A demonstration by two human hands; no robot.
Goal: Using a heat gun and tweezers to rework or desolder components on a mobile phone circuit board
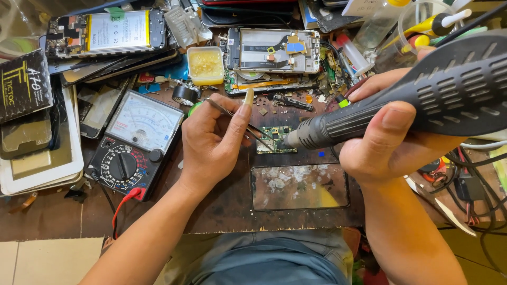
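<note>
My left hand [211, 142] pinches thin metal tweezers [232, 115], whose tips reach down onto a small green circuit board [275, 140] lying on the dark, scorched work mat [222, 206]. My right hand [383, 137] grips the black handle of a hot-air tool [422, 97]. Its metal nozzle [296, 139] points at the right edge of the board, almost touching it. Both hands hover close together over the board.
An analog multimeter [132, 145] with red and black leads lies left of my left hand. A cracked phone screen [299, 187] sits just below the board. Opened phones [105, 31] [274, 50], a small tub of yellow paste [206, 64], bottles and cables crowd the bench.
</note>
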